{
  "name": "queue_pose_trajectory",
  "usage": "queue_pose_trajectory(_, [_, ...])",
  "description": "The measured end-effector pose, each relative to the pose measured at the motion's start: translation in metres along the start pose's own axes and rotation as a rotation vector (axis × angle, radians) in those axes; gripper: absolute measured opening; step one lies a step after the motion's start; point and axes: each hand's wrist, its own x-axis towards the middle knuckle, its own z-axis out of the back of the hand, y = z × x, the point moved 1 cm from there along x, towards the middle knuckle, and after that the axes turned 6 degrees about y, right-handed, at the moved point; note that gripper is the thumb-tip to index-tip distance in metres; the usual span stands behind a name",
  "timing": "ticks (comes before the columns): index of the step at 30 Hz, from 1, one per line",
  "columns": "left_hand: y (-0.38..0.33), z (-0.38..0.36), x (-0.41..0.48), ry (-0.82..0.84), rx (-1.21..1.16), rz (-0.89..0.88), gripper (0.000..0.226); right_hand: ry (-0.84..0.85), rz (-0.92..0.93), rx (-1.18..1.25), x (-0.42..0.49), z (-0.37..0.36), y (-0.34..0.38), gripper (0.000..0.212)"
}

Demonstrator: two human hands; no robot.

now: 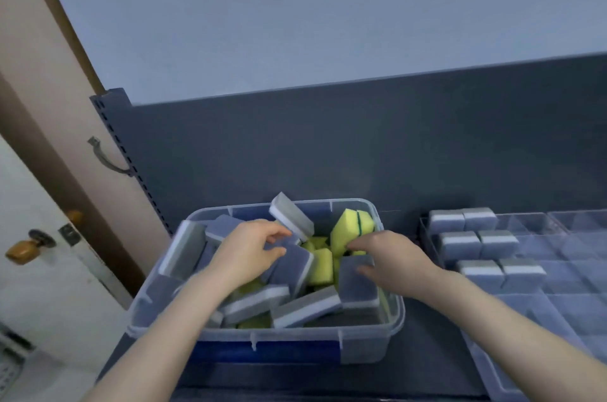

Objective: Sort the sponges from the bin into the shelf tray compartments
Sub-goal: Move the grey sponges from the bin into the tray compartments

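Observation:
A clear plastic bin (pixel 371 349) on the shelf holds several grey-and-white sponges and yellow-and-green sponges (pixel 351 231). Both of my hands are inside the bin. My left hand (pixel 249 250) has its fingers closed around a grey sponge (pixel 292 265) near the middle. My right hand (pixel 387 257) grips the top edge of another grey sponge (pixel 356 283) standing on its side. To the right, a clear compartment tray (pixel 558 270) holds several grey sponges (pixel 460 221) in its left compartments, two per compartment.
The dark grey shelf back panel (pixel 361 145) rises behind the bin and tray. A door with brass knobs (pixel 23 250) stands at the left. The tray's right-hand compartments look bare.

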Motion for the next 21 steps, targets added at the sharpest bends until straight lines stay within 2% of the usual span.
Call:
queue_pose_trajectory(7, [0.0, -0.005, 0.025, 0.124, 0.011, -0.126, 0.032, 0.339, -0.172, -0.194, 0.024, -0.011, 0.019, 0.039])
queue_pose_trajectory(13, [-0.004, -0.014, 0.028, 0.136, -0.003, -0.196, 0.031, 0.459, -0.197, -0.254, 0.029, -0.014, 0.024, 0.045])
queue_pose_trajectory(17, [0.006, -0.012, 0.032, 0.129, -0.004, -0.154, 0.034, 0.464, -0.219, -0.287, 0.031, -0.012, 0.029, 0.057])
queue_pose_trajectory(21, [0.009, -0.011, 0.037, 0.143, 0.01, -0.182, 0.039, 0.328, -0.249, -0.252, 0.03, -0.006, 0.035, 0.066])
